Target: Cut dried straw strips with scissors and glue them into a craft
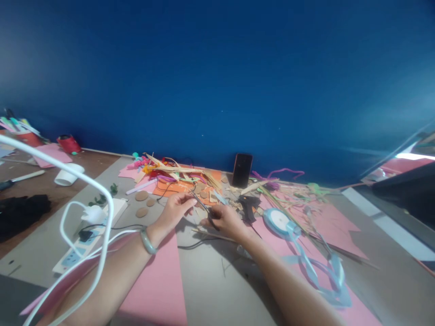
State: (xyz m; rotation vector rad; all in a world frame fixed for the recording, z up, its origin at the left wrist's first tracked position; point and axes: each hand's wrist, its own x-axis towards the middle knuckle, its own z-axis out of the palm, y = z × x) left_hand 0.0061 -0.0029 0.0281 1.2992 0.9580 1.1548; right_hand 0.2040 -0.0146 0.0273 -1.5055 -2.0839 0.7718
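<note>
My right hand point(222, 221) is closed around the dark handles of a pair of scissors point(201, 202), whose blades point up and to the left. Close to the blade tips, my left hand point(178, 207) is pinched shut; whatever lies between its fingertips is too small and blurred to name. A bangle circles my left wrist. Round brown discs point(142, 195) lie left of my left hand. Beyond both hands are small cardboard scraps point(204, 194) on orange paper. A black glue gun-like tool point(249, 207) rests just right of my right hand.
A phone point(242, 170) leans against the blue wall. At right, a light-blue ribbon roll point(280, 222) trails loose ribbon over pink paper point(328, 219). At left, a power strip point(91, 237) has white cables arching across the view. Straw strips point(180, 170) are heaped at the back.
</note>
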